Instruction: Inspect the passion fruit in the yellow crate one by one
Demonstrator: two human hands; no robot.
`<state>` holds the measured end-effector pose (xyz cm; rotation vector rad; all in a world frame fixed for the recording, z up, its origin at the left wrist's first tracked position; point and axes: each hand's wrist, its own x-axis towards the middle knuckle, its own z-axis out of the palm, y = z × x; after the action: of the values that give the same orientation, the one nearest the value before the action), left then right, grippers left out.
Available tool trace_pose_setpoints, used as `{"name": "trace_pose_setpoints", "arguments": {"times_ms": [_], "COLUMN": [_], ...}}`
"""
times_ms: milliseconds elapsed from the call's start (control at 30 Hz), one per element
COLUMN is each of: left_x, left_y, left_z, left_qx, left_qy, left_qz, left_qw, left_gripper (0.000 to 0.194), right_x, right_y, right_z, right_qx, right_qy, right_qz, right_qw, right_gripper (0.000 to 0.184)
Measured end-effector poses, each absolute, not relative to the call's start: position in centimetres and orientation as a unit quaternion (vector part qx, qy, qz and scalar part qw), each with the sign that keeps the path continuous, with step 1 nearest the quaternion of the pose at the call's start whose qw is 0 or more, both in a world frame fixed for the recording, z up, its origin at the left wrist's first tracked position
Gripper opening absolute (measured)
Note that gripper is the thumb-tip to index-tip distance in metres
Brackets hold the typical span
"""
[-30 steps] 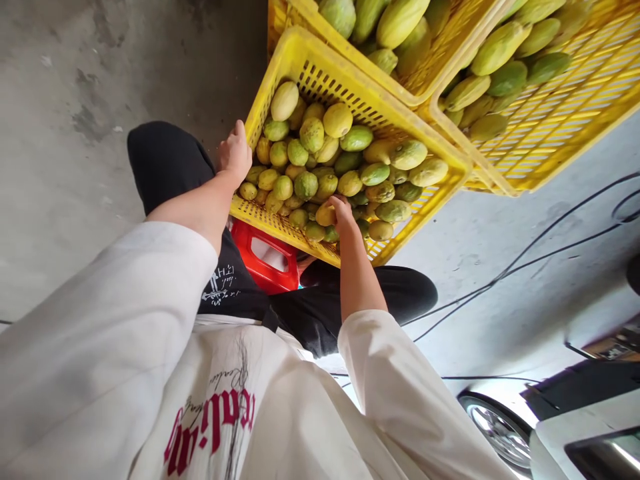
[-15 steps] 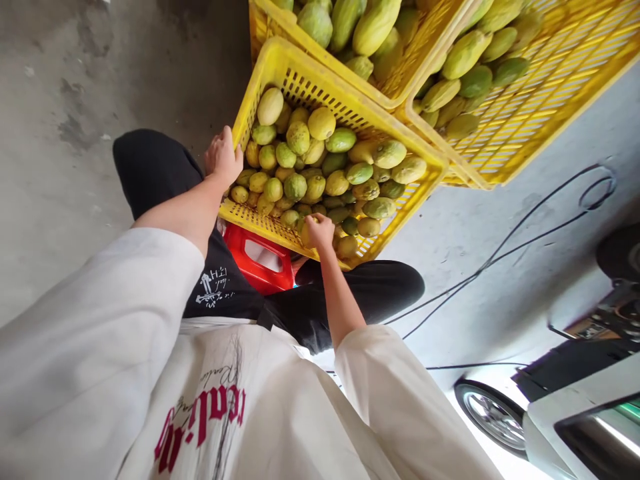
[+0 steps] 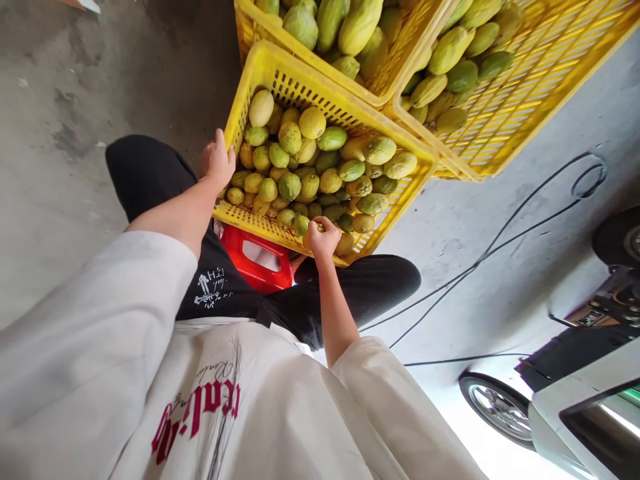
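Your left hand (image 3: 217, 161) grips the left edge of the front crate (image 3: 320, 82), its fingers partly hidden by the wall, while your right hand (image 3: 325, 239) is curled at the near edge, right of its middle; you cannot tell whether it closes on a fruit or on the rim. The yellow-green fruit (image 3: 330, 180) lies heaped inside the front crate, from the left edge towards the right, with slotted floor showing near the right edge. Beyond the far edge you have 2 more yellow crates in the way: the left back crate (image 3: 414, 48), close against that edge and full of larger fruit, and the right back crate (image 3: 560, 67), meeting the far right corner, its load on the left and bare lattice on the right. Under the near edge a red plastic piece (image 3: 253, 272) with an opening sits between your legs in black trousers (image 3: 385, 277). Your floor (image 3: 55, 220) is grey, with dark stains on the left; black cables (image 3: 473, 269) cross and loop over it on the right. Past them stand a spoked wheel (image 3: 500, 408) and a white vehicle (image 3: 555, 410).
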<state>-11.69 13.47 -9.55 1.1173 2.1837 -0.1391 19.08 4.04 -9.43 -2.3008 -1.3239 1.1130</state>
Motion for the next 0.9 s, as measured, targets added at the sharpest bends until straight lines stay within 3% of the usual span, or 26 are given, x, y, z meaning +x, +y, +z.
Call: {"name": "trace_pose_setpoints", "arguments": {"times_ms": [333,600,767,900], "left_x": [-11.3,-11.6,-11.4,-10.1], "left_y": [13.8,13.6,13.2,12.8], "left_z": [-8.4,-8.3,-8.7,-10.7], "left_qx": [0.442,0.468,0.546,0.714], "left_qy": [0.833,0.835,0.818,0.633], "left_qz": [-0.068,-0.038,-0.016,-0.087], "left_qw": [0.326,0.286,0.179,0.286], "left_gripper": [0.061,0.057,0.076,0.083], "right_x": [19.4,18.0,17.1,16.3], "right_y": [-2.1,-2.4,-2.2,-2.0], "right_z": [-8.0,-9.5,-10.3,-10.5], "right_qx": [-0.834,-0.838,-0.837,-0.835], "right_qy": [-0.375,-0.376,-0.387,-0.402], "right_qz": [0.348,0.312,0.299,0.29], "right_qw": [0.205,0.245,0.245,0.241], "right_gripper": [0.022,0.016,0.01,0.01]}}
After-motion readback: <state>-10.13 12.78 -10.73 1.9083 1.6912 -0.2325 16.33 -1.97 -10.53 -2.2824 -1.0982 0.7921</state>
